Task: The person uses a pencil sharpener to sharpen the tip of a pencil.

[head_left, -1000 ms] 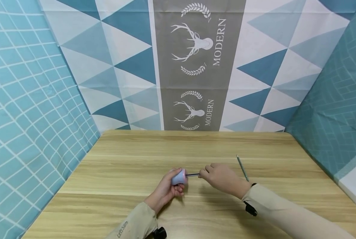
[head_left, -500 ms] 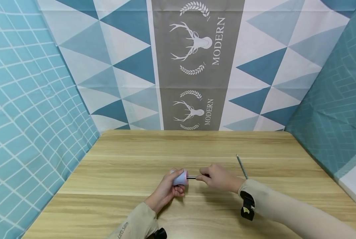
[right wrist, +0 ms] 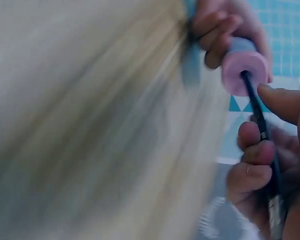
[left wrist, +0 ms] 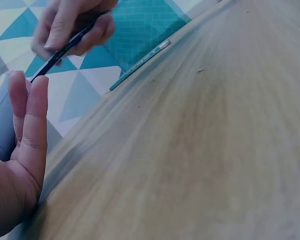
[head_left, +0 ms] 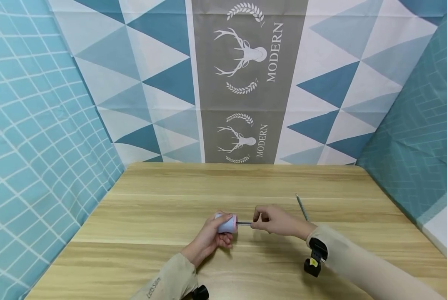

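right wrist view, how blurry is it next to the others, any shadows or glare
Right wrist: the tabletop is heavily smeared, the pink-rimmed cylinder and dark pencil are clearer. Left wrist: dimmer, cooler colours, tabletop soft. Head: brightest and crispest, soft shadows near the left hand and right hand, pale sheen on the tabletop near the bottom edge.

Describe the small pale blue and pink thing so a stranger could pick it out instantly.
Find the wooden table, then the person's left hand. It grips a stubby pale blue cylinder with a pink end. Its thick body sets it apart from the slim dark rod entering that end and the thin green pencil lying on the table.
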`<state>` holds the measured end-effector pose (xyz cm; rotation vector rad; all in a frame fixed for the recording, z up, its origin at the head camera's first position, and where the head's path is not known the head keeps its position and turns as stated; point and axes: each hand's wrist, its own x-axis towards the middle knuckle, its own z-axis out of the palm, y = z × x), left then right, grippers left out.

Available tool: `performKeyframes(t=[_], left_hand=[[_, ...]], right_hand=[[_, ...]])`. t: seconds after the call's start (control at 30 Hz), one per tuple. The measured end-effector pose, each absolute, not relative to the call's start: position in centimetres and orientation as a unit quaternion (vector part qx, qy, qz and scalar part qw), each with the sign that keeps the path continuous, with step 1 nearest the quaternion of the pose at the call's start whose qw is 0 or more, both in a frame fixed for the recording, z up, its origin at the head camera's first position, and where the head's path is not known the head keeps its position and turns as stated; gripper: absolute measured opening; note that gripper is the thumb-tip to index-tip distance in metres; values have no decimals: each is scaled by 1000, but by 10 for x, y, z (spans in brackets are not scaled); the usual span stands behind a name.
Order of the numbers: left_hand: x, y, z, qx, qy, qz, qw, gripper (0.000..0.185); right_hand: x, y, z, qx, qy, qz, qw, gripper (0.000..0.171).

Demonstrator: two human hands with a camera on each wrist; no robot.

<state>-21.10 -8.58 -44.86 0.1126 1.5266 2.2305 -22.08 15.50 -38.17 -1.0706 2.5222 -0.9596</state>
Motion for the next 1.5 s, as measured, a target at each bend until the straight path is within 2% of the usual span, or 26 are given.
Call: performKeyframes(t=[0.07, 0.13, 0.2, 0.27, 0.33, 0.37, 0.4, 0.47, 0.57, 0.7, 0.8, 0.9, 0.97, 1.07, 1.17, 1.27, 1.33, 1.4, 1.47, 1.5], left_hand=[[-212, -84, -449, 38, 547, 807, 221, 20], [-212, -84, -450, 33, 541, 810, 223, 23], [-212, -83, -450, 26, 533, 815, 224, 25], [-212, -83, -449, 24, 531, 817, 223, 27], [-213, -83, -449, 22, 531, 817, 223, 26], [-213, -84, -449, 22, 532, 817, 222, 26], [-213, -84, -449, 22, 533, 817, 221, 25], [-212, -85, -449, 22, 534, 816, 220, 23], [-212, -84, -449, 22, 538, 815, 216, 23], [-212, -83, -449, 27, 548, 809, 212, 24], [-213, -84, -449, 31, 550, 806, 217, 24], [-213, -85, -449, 39, 552, 802, 224, 24], [-212, -85, -449, 45, 555, 799, 226, 23], [-210, -85, -449, 50, 560, 796, 224, 20], [-209, -84, -449, 52, 563, 795, 220, 17], [-208, -83, -451, 48, 560, 797, 221, 17], [-209, -83, -451, 46, 556, 799, 225, 19], [-211, -83, -450, 44, 552, 801, 229, 22], [-212, -83, -449, 39, 546, 803, 234, 25], [-213, -83, -449, 36, 543, 805, 236, 27]], right_hand=[[-220, 159, -382, -471, 859, -197, -20, 10], [-220, 162, -384, -537, 825, -49, -170, 8], [-222, 165, -388, -557, 773, 64, -296, 20], [-224, 165, -393, -552, 739, 123, -367, 36], [-227, 164, -399, -541, 738, 121, -386, 43], [-228, 161, -402, -536, 747, 104, -380, 41], [-230, 159, -405, -534, 759, 77, -364, 38], [-231, 155, -406, -529, 795, -4, -297, 31], [-232, 152, -401, -514, 831, -148, -155, 29], [-235, 151, -390, -457, 839, -292, 33, 36], [-235, 150, -385, -351, 830, -388, 196, 40], [-233, 150, -382, -208, 788, -473, 335, 36], [-230, 152, -382, -140, 759, -503, 388, 29], [-228, 155, -386, -119, 749, -511, 404, 26], [-224, 159, -389, -175, 777, -497, 344, 26], [-220, 162, -390, -311, 822, -432, 200, 19], [-219, 163, -391, -430, 840, -326, 53, 14], [-220, 164, -393, -514, 832, -163, -131, 20], [-222, 163, -396, -542, 787, -15, -294, 30], [-223, 162, -397, -541, 761, 44, -356, 36]])
